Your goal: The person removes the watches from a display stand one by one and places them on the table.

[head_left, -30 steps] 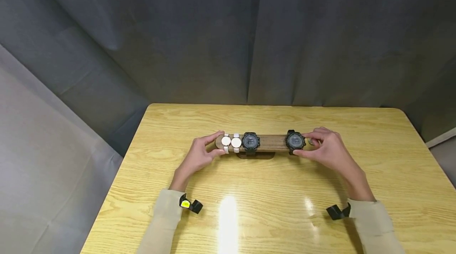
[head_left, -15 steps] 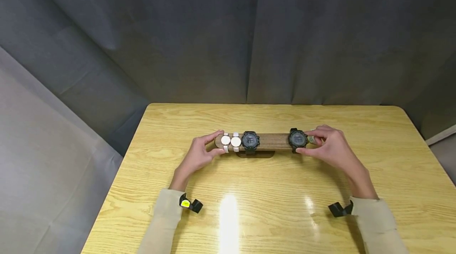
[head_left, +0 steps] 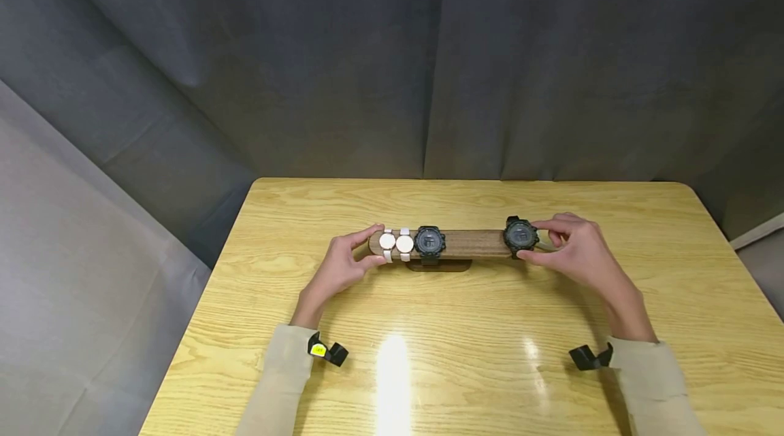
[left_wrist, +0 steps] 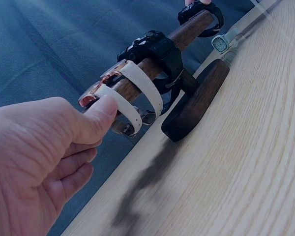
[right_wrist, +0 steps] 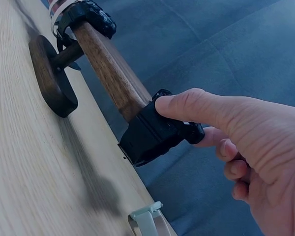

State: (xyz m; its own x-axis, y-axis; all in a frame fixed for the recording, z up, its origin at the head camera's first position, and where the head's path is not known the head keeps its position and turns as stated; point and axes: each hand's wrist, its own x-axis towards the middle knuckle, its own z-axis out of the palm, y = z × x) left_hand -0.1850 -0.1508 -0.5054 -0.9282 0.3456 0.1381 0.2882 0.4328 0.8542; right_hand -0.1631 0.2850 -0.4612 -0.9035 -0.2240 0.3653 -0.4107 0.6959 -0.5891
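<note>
A dark wooden watch stand (head_left: 474, 243) holds a row of wristwatches on its bar. My left hand (head_left: 343, 264) holds the bar's left end, with the thumb over the white strap (left_wrist: 122, 105) of the outermost watch. Beside it sit a second white-strapped watch (head_left: 404, 243) and a black digital watch (head_left: 430, 241). At the bar's right end, my right hand (head_left: 578, 249) pinches another black digital watch (head_left: 520, 236) between thumb and fingers. In the right wrist view its closed strap (right_wrist: 150, 132) overlaps the bar's tip, and the thumb lies on the case edge.
A pale green watch (right_wrist: 146, 221) lies on the wooden table (head_left: 453, 354) near my right hand, mostly covered by it in the head view. The stand's rounded base (right_wrist: 51, 78) rests on the tabletop. Dark grey curtains (head_left: 343, 69) hang behind the table.
My right hand has slid the black digital watch rightward along the bar to its right end, and the watch has tilted slightly. My left hand has stayed at the left end.
</note>
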